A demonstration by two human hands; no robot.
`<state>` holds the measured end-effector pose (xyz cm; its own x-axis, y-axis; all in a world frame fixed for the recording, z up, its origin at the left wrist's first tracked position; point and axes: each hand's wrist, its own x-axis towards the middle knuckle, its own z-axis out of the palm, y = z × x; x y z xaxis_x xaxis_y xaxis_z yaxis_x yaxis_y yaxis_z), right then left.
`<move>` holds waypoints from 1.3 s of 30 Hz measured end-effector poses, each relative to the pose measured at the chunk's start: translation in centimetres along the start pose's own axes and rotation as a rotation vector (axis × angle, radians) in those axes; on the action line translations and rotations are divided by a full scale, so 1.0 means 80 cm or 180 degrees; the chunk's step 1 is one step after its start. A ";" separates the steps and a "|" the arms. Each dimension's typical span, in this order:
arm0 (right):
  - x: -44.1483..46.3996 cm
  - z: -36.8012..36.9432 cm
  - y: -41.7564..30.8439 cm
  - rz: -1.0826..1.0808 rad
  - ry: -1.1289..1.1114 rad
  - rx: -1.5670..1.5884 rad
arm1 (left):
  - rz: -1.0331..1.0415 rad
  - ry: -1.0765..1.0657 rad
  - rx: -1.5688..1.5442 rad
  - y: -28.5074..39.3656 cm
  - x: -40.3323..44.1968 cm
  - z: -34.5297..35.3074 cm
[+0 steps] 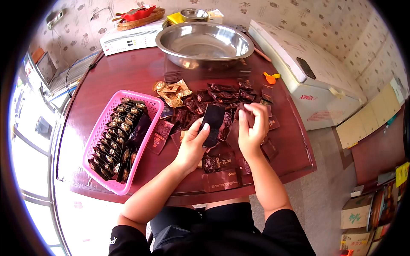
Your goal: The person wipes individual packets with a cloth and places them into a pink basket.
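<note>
Black packet (pixel 214 119), oblong and tilted, is in the left hand (pixel 190 149) above the desk (pixel 290 141), at the hub of the clock used here. The left fingers are nearly closed on it, thumb across its face, the others largely hidden beneath. At 3 o'clock the right hand (pixel 252 132) has its thumb and fingers drawn together with little gap, pinching a brown piece (pixel 237 112); what it is I cannot tell. Nearer the desk's edge, at 6 o'clock, lies a flat brown pouch (pixel 222 180). Toward 8 o'clock stands a pink basket (pixel 159 112) with a row of black-and-gold packets (pixel 112 144). Dark wrapped packets (pixel 222 94) are heaped past the hands at 12, gold packets (pixel 173 91) beside them toward 11. Orange and yellow balloons (pixel 271 78) lie between 1 and 2. Farther off, a steel basin (pixel 205 40) sits at 12, a white appliance (pixel 132 42) at 11.
</note>
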<state>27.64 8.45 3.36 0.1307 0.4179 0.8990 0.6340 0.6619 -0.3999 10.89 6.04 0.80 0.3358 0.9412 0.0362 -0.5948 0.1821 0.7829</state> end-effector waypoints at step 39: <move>-0.028 0.026 -0.031 -0.0753 -0.2079 0.1143 | -0.0393 0.0117 -0.1752 -0.007 0.007 -0.021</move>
<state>24.23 7.16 1.94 -0.5231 0.4483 0.7249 0.2889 0.8934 -0.3440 10.19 6.91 -0.62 0.4073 0.9110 -0.0643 -0.8493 0.4037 0.3402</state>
